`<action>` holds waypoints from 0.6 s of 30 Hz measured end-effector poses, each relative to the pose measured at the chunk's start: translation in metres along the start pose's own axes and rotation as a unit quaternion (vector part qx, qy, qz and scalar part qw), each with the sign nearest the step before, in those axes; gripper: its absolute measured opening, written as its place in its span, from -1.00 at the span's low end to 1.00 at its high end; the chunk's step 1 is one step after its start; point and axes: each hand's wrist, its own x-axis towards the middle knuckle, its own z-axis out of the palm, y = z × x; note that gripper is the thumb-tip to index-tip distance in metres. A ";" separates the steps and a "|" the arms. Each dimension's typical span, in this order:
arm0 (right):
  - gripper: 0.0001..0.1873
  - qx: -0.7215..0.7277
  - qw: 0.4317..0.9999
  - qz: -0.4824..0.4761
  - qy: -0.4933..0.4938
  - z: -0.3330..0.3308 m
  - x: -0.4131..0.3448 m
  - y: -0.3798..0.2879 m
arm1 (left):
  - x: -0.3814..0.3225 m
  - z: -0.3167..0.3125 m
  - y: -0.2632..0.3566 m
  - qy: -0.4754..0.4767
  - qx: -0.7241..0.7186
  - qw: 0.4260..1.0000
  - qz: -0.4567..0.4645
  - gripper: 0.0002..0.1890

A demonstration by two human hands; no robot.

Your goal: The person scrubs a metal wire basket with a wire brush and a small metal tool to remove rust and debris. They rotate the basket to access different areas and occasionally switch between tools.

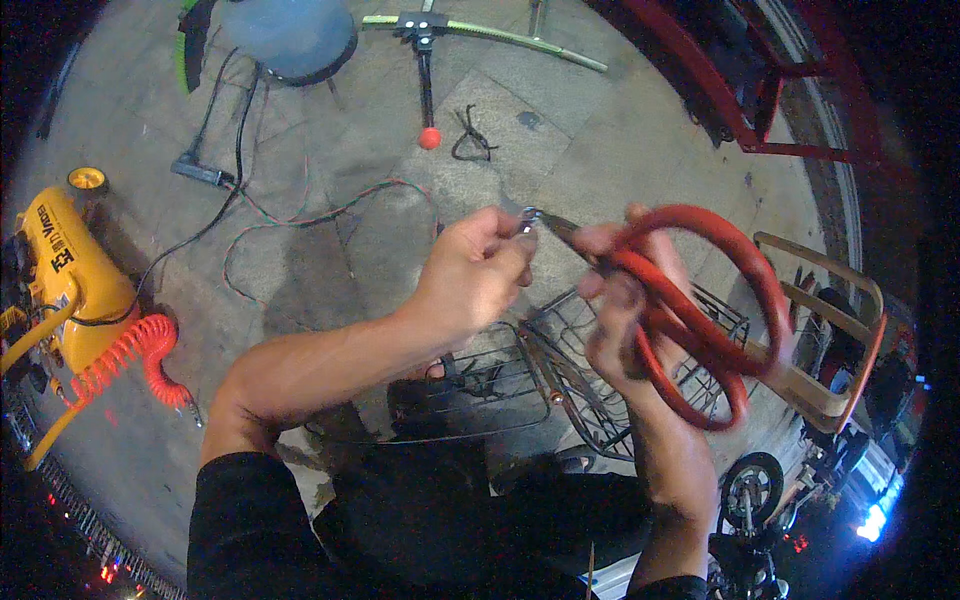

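Note:
My left hand (491, 262) pinches a small shiny metal piece (529, 216) between thumb and fingers, at the middle of the view. Facing it from the right, my right hand (630, 277) is closed on a looped thick red hose (697, 300). A dark, narrow tool or hose end (566, 234) reaches from my right fingers to the metal piece; its kind is unclear. The loops hang over my right hand and wrist and partly hide them. Below both hands are black wire racks (480, 375), partly covered by my arms.
A yellow air compressor (82, 270) with a red coiled air hose (124, 356) stands left. Black cable (238, 150) and thin wires (337, 210) cross the concrete floor. Ahead are a blue-grey round seat (292, 37) and a ball-ended black lever (426, 90). A wheel (750, 491) is lower right.

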 end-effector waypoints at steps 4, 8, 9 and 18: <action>-0.46 0.027 0.996 -0.051 0.073 0.003 0.005 -0.002 | -0.001 -0.004 -0.001 0.000 -0.007 1.000 -0.004 -0.85; -0.45 -0.028 1.000 -0.005 -0.011 0.007 0.008 -0.005 | 0.000 -0.006 0.002 -0.010 -0.026 0.999 -0.016 -0.86; -0.45 -0.020 0.999 -0.041 0.014 0.010 0.012 -0.001 | 0.000 -0.006 0.002 -0.015 -0.020 0.998 -0.060 -0.86; -0.48 -0.054 0.998 -0.042 0.002 0.002 0.008 0.010 | -0.009 -0.008 0.000 -0.008 0.015 0.999 -0.048 -0.85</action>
